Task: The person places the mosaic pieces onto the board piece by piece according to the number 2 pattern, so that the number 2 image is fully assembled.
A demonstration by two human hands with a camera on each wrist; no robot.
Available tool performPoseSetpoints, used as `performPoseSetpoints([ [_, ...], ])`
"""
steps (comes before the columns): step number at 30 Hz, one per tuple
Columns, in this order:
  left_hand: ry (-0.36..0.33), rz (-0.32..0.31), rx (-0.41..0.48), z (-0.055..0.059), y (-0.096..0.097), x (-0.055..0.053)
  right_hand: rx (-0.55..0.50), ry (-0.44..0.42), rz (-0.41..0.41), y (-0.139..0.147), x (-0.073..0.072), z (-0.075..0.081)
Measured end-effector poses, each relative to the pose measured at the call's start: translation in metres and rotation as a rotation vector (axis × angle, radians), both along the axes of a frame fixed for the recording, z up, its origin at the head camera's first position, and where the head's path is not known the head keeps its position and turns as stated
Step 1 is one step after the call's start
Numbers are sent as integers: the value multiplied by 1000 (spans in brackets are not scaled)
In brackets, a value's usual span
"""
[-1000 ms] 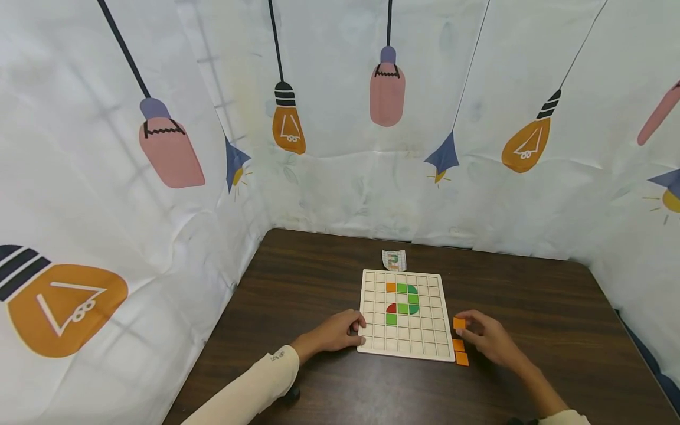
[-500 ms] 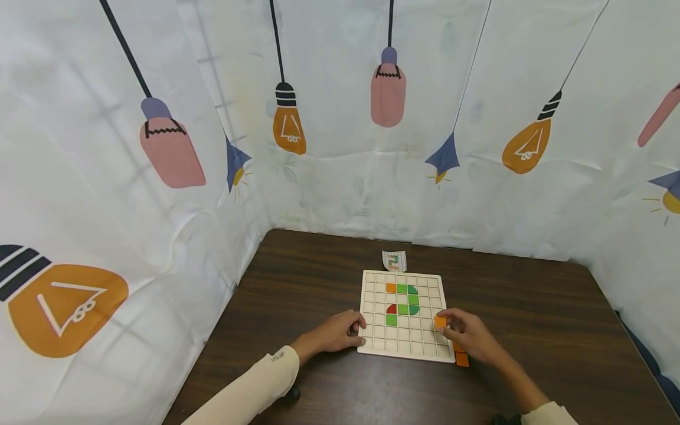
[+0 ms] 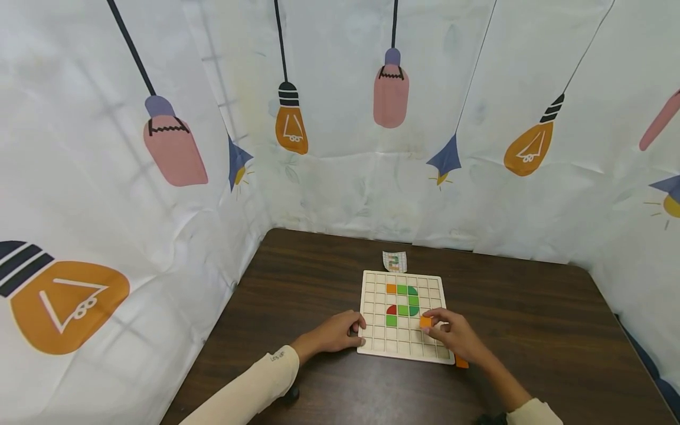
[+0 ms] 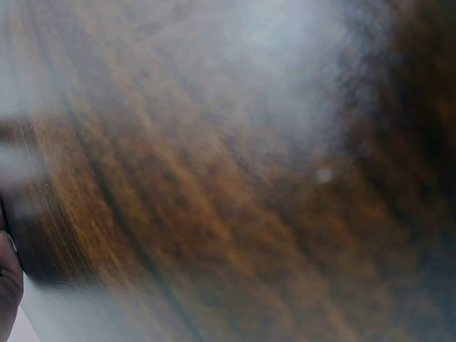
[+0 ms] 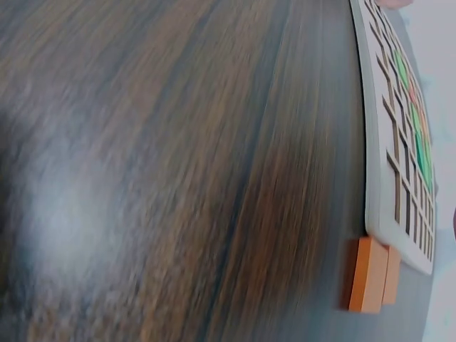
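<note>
A cream grid board (image 3: pixel 372 330) lies on the dark wooden table. On it sit an orange square tile (image 3: pixel 391 288), several green square tiles (image 3: pixel 402 310), darker green curved tiles and a red curved tile (image 3: pixel 392 309). My left hand (image 3: pixel 334 332) holds the board's left edge, thumb and fingers at the rim; only a little of it enters the left wrist view. Over the right part of the board, my right hand (image 3: pixel 457 334) pinches an orange square tile (image 3: pixel 425 321) between thumb and fingertips. Whether this tile touches the board is unclear.
Orange tiles (image 5: pixel 369 276) lie against the board's near right corner, partly hidden by the right hand in the head view. A small printed pattern card (image 3: pixel 395 261) lies behind the board. A white sheet with printed lamps (image 3: pixel 340 195) hangs beyond the table.
My right hand has carried the orange tile leftward, from beside the board's right edge to over its grid. The left hand stays at the left edge.
</note>
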State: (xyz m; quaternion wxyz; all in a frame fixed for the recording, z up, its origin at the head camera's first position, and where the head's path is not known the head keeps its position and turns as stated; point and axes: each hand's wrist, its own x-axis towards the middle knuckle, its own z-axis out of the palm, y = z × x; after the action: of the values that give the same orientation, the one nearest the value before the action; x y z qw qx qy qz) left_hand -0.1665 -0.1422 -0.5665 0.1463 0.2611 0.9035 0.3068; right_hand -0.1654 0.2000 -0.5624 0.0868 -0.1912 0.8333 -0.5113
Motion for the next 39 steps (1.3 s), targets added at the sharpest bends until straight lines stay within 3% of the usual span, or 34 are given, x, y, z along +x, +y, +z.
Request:
performPoseSetpoints([
  [9, 0, -3, 0, 1, 1, 0, 36, 30, -24, -16, -1, 3],
  [18, -3, -1, 2, 2, 0, 0, 34, -95, 12, -32, -1, 2],
  [31, 4, -9, 5, 2, 1, 0, 45, 4, 21, -51, -1, -12],
  [39, 16, -16, 0, 2, 1, 2, 69, -27, -11, -62, 1, -15],
])
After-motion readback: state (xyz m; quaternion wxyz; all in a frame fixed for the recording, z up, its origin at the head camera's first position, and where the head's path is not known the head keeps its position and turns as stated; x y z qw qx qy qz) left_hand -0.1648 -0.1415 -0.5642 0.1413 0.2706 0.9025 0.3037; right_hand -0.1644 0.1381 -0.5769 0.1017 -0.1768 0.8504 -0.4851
